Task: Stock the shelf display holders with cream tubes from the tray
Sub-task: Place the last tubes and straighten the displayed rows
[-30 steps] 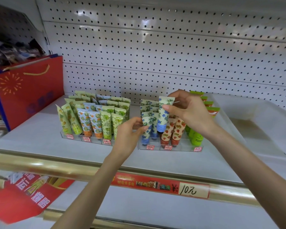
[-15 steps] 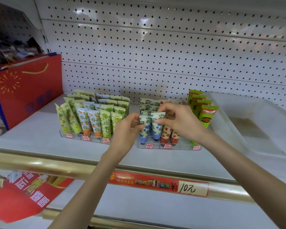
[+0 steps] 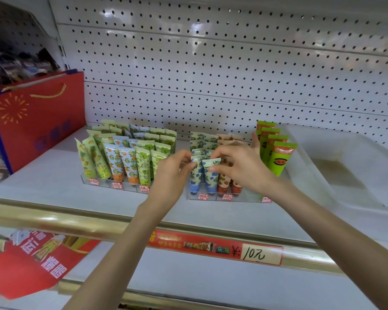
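Observation:
Two clear display holders stand on the white shelf. The left holder is packed with yellow, orange and green fruit-print tubes. The right holder carries blue-flower tubes, red strawberry tubes and bright green tubes. My right hand pinches the top of a front blue-flower tube that stands cap-down in the holder. My left hand touches the neighbouring blue-flower tube from the left with its fingertips. The translucent tray lies to the right and looks bare inside.
A red gift bag stands at the shelf's left end. White pegboard backs the shelf. A gold rail with a red price strip marked 10 runs along the front edge. Red packaging sits on the lower level.
My right hand has brought the blue-flower tube down from the air into the front row of the right holder. My left hand moved in against the adjacent tube.

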`<state>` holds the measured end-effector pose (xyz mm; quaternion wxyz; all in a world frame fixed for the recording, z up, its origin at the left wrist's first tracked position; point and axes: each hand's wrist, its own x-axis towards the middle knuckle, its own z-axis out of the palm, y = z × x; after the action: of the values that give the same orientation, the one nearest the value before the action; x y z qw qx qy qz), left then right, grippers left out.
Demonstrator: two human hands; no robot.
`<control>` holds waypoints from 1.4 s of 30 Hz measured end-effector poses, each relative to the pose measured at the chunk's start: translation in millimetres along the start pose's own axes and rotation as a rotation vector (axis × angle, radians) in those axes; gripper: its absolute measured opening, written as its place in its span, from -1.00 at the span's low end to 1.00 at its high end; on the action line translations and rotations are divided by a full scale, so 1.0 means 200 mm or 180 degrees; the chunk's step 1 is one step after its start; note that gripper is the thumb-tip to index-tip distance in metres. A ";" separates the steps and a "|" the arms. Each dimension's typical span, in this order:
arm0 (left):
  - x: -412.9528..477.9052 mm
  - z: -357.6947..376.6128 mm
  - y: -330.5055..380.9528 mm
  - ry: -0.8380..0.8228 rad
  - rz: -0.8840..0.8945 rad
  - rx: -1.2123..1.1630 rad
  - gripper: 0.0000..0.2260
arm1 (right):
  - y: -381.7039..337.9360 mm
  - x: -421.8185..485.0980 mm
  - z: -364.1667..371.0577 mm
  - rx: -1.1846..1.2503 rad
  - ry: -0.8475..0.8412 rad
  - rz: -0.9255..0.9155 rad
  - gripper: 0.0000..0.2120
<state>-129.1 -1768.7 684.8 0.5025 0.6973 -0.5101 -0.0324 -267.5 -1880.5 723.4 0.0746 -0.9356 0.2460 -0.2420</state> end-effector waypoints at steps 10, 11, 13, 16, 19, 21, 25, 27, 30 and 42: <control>0.02 0.00 0.00 0.0250 0.0320 0.0288 -0.92 | 0.00 0.01 0.01 -0.0150 0.0265 -0.0177 -0.86; 0.02 0.00 0.00 0.0263 0.0315 0.0284 -0.92 | 0.01 0.02 0.01 -0.0165 0.0296 -0.0163 -0.85; 0.03 0.00 0.01 0.0269 0.0295 0.0308 -0.92 | 0.01 0.02 0.01 -0.0197 0.0315 -0.0111 -0.84; 0.04 0.00 0.00 0.0267 0.0267 0.0337 -0.92 | 0.02 0.03 0.02 -0.0201 0.0299 -0.0026 -0.83; 0.04 0.00 0.00 0.0255 0.0206 0.0311 -0.91 | 0.03 0.04 0.03 -0.0192 0.0275 0.0040 -0.84; 0.04 0.00 0.00 0.0268 0.0152 0.0280 -0.90 | 0.03 0.04 0.03 -0.0146 0.0260 0.0091 -0.85; 0.04 -0.01 0.01 0.0264 0.0074 0.0202 -0.91 | 0.03 0.04 0.03 0.0011 0.0221 0.0187 -0.87; 0.03 -0.01 0.01 0.0227 0.0060 0.0188 -0.91 | 0.03 0.04 0.03 0.0047 0.0232 0.0219 -0.89; 0.03 -0.02 0.02 0.0201 0.0042 0.0144 -0.92 | 0.03 0.04 0.03 0.0093 0.0242 0.0248 -0.89; 0.02 -0.05 0.06 0.0268 0.0301 0.0300 -0.90 | 0.00 0.02 -0.08 0.0630 0.0117 0.0003 -0.78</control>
<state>-129.7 -1765.0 700.4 0.4911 0.6960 -0.5219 0.0448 -272.6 -1883.3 739.3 0.1622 -0.9189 0.2227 -0.2822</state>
